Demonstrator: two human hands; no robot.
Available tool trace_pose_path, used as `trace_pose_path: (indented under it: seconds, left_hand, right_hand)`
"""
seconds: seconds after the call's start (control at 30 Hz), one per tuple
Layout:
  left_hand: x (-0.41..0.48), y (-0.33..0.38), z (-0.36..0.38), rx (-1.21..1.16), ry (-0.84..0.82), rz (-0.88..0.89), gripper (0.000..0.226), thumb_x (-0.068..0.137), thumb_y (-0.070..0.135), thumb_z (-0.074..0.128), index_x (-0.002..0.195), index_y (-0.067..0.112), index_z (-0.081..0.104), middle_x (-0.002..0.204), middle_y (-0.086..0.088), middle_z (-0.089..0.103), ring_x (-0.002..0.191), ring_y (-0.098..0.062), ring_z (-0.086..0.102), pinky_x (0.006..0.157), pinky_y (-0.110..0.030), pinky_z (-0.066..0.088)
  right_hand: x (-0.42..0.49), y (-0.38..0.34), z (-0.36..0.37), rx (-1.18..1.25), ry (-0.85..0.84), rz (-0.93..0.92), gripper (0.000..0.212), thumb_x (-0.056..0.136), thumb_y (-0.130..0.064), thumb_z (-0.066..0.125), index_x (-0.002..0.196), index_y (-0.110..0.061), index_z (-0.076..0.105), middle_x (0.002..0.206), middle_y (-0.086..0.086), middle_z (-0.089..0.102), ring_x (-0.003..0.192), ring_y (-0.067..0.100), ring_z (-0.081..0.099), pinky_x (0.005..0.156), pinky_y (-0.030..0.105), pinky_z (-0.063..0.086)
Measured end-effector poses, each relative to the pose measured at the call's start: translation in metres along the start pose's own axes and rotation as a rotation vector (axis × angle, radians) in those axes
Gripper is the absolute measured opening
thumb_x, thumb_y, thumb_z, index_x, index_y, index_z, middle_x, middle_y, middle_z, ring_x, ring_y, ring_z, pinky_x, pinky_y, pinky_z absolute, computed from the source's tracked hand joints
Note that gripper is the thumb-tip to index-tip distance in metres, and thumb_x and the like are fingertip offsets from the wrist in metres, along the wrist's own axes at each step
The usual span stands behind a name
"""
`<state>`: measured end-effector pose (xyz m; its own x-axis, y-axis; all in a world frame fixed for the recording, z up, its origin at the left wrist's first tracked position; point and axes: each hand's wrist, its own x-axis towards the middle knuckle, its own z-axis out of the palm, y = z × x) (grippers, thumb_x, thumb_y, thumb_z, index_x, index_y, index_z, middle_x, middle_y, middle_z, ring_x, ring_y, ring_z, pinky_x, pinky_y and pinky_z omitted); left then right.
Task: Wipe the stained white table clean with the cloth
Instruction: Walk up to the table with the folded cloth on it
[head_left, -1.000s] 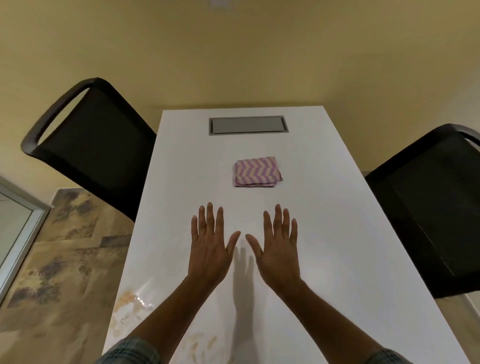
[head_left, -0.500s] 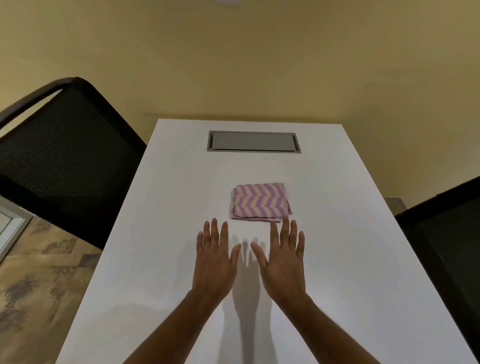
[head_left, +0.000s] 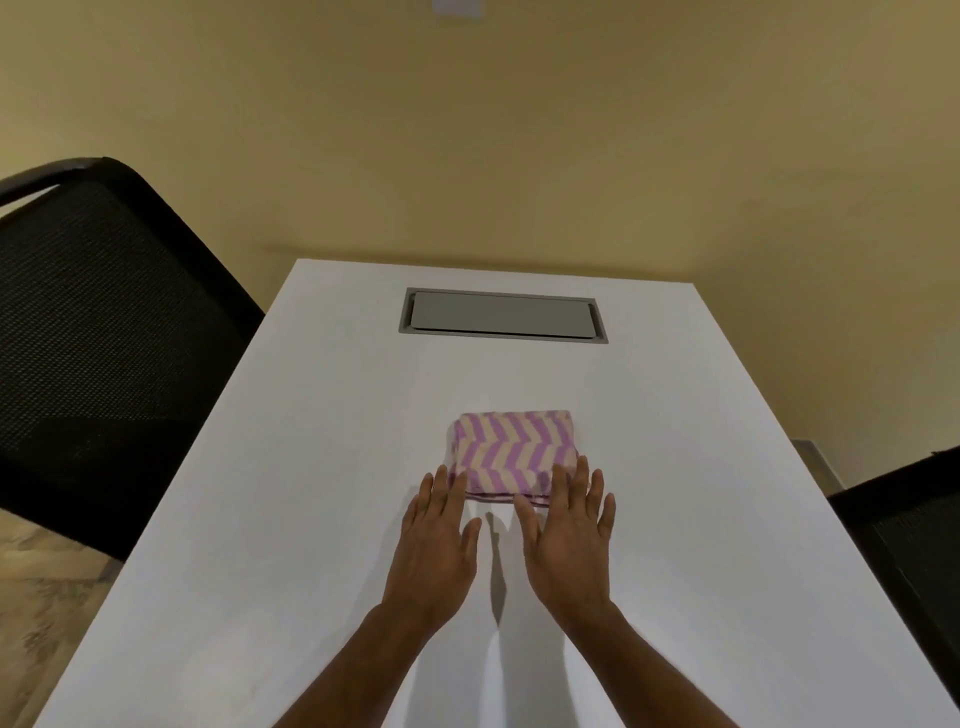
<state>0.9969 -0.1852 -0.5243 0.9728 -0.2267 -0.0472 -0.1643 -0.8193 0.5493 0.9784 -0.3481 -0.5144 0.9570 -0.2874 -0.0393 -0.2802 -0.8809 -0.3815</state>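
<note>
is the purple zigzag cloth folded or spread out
Folded: the cloth is a compact square, with stacked layer edges showing along its near side.

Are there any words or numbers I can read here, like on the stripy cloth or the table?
None: no words, numbers or signs can be read anywhere.
The cloth has only purple and cream zigzag stripes.
The table, its grey panel and the black chairs are plain.
The small white plate on the wall is cut off at the top edge and shows no writing.
</note>
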Motion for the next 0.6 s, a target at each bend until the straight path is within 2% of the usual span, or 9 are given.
trace_pose_path:
  seconds: [0.1, 0.3, 0.53, 0.6]
  left_hand:
    - [0.013, 0.000, 0.004, 0.021, -0.025, 0.020, 0.065, 0.106, 0.044, 0.034, 0.161, 0.028, 0.003, 0.171, 0.003, -0.002, 0.158, -0.017, -0.005, 0.126, -0.032, 0.000]
    - [0.026, -0.005, 0.018, 0.048, -0.078, 0.028, 0.070, 0.105, 0.050, 0.033, 0.162, 0.028, -0.001, 0.172, 0.000, -0.002, 0.159, -0.020, -0.002, 0.127, -0.035, 0.002]
    - [0.026, -0.005, 0.027, 0.094, -0.103, -0.017, 0.070, 0.104, 0.053, 0.029, 0.162, 0.028, -0.002, 0.171, 0.002, -0.002, 0.158, -0.018, -0.006, 0.129, -0.038, -0.002]
    - [0.026, -0.005, 0.023, 0.079, -0.125, -0.014, 0.068, 0.105, 0.052, 0.029, 0.161, 0.029, -0.002, 0.171, 0.003, -0.002, 0.158, -0.017, -0.006, 0.129, -0.038, -0.002]
  right_hand:
    - [0.015, 0.002, 0.005, 0.038, -0.004, 0.052, 0.084, 0.095, -0.067, 0.017, 0.163, -0.018, 0.010, 0.173, 0.011, -0.002, 0.160, 0.032, -0.006, 0.129, 0.048, -0.002]
    - [0.043, 0.008, 0.009, 0.186, 0.006, 0.172, 0.075, 0.103, -0.057, 0.039, 0.159, -0.010, 0.021, 0.168, 0.020, 0.019, 0.157, 0.039, 0.012, 0.129, 0.054, 0.011]
    - [0.051, 0.000, 0.021, 0.374, 0.039, 0.137, 0.067, 0.104, -0.043, 0.050, 0.158, -0.010, 0.026, 0.156, 0.013, 0.043, 0.150, 0.033, 0.033, 0.128, 0.051, 0.016]
    - [0.051, -0.005, 0.020, 0.449, 0.078, 0.165, 0.065, 0.104, -0.035, 0.054, 0.159, -0.012, 0.027, 0.153, 0.013, 0.047, 0.145, 0.033, 0.041, 0.125, 0.051, 0.029]
